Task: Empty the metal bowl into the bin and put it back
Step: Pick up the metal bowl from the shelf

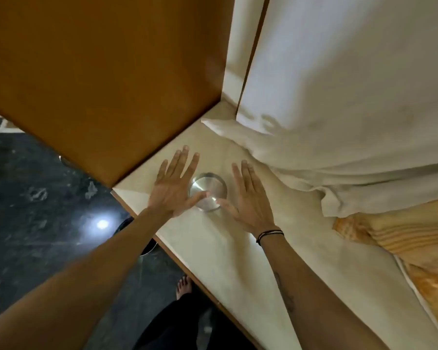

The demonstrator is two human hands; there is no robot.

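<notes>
Both hands, left (pixel 173 190) and right (pixel 248 200), flank the metal bowl (pixel 208 192), fingers spread, thumbs touching it.

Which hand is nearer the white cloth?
Right. The right hand lies flat between the metal bowl and the white cloth; the left hand is on the bowl's far side.

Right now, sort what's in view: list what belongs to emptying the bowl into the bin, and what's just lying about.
Part of the job:
metal bowl on the ledge
left hand and right hand, open, either side of it
dark bin on the floor, mostly hidden by the left arm

Just lying about:
white sheet
orange patterned cloth
</notes>
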